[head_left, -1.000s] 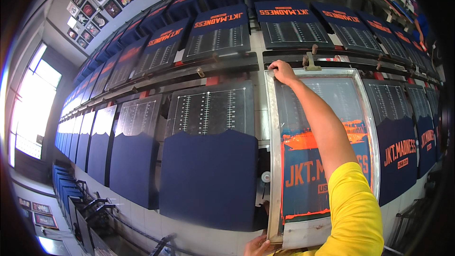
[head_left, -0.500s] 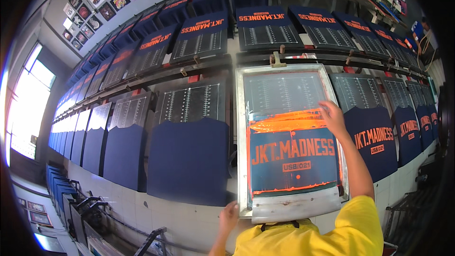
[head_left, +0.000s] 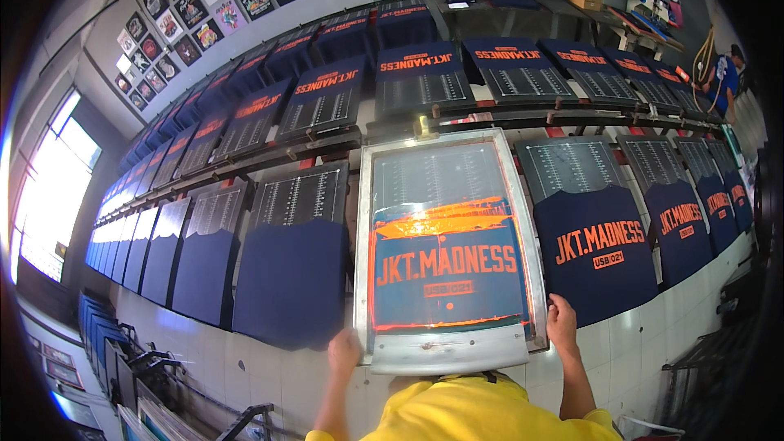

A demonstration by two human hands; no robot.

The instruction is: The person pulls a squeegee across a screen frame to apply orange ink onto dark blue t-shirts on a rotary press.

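A screen printing frame (head_left: 510, 196) with a metal rim lies over a dark blue shirt on a black board in front of me. Across its mesh runs a thick band of wet orange ink (head_left: 445, 221), with orange block lettering showing below. A pale metal bar (head_left: 449, 349) with rivets spans its near end; I cannot tell whether it is a squeegee. My left hand (head_left: 345, 349) is closed at the near left corner of the frame, slightly blurred. On the right side, near the other corner, my right hand (head_left: 562, 322) has its fingers curled against the rim.
A plain dark blue shirt (head_left: 290, 282) on a board lies left of the frame, a printed shirt (head_left: 594, 233) to its right. Rows of boards with shirts continue both ways and behind a rail (head_left: 310, 141). Another person (head_left: 723, 82) in blue stands at far right.
My right hand has come back from the ink band to the frame's near right side. My left hand stays by the near left corner. The whole view has shifted.
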